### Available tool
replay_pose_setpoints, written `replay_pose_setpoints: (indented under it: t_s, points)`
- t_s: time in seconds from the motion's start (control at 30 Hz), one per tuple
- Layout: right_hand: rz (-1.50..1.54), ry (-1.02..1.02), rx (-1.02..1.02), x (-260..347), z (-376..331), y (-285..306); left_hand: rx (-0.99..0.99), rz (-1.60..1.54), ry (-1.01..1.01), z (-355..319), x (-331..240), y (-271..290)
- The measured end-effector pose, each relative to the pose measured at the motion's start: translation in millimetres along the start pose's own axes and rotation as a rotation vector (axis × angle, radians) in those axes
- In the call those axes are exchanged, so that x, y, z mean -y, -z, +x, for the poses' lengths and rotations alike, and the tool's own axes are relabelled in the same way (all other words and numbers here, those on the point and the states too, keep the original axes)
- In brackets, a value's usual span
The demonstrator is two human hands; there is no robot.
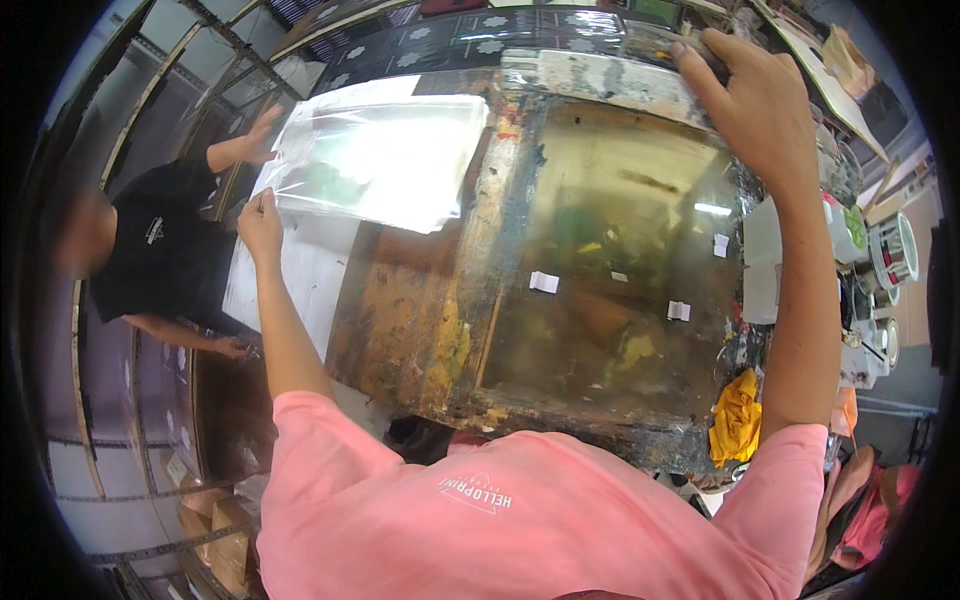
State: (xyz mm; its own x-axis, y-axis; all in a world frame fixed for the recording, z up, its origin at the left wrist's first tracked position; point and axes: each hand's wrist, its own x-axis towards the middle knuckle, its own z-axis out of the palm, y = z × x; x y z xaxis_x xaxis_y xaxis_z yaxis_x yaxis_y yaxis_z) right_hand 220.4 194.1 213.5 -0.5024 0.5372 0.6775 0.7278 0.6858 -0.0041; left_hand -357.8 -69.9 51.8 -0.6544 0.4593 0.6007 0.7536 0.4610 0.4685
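My left hand (260, 228) is closed on the near left corner of a clear plastic sheet (320, 190). Bright glare on the sheet hides much of what lies under it. My right hand (755, 112) reaches to the far right corner of a paint-stained frame (600, 82), its fingers curled round a dark part that I cannot make out. Between my arms lies a glassy, yellowish-brown panel (600, 330) with small white paper pieces (544, 282) on it. A white sheet (300, 270) lies below the plastic at the left.
A person (160, 235) in a black shirt stands at the left, one hand near the plastic sheet. A yellow cloth (735, 418) lies by my right forearm. White tubs (893, 248) stand at the right. Black packages (440, 45) with white flower shapes lie along the far side.
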Motion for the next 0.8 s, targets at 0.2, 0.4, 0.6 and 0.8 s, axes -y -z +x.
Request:
replay_pose_setpoints:
  t_s: [0.2, 0.4, 0.6, 0.8]
  points:
    - [0.02, 0.016, -0.028, -0.5, -3.3, -5.7, -0.426, 0.552, -0.002, -17.8, 26.8, -22.0]
    - [-0.024, 0.012, 0.031, 1.3, -8.2, 0.0, 0.288, 0.362, -0.64, -102.2, -143.9, -31.7]
    - [0.018, 0.051, -0.038, 0.8, -7.9, -7.1, 0.58, 0.459, -0.531, -122.4, -140.0, -68.9]
    - [-0.012, 0.044, -0.031, 3.0, -12.4, -6.8, 0.61, 0.143, -0.178, -80.6, -123.1, -70.2]
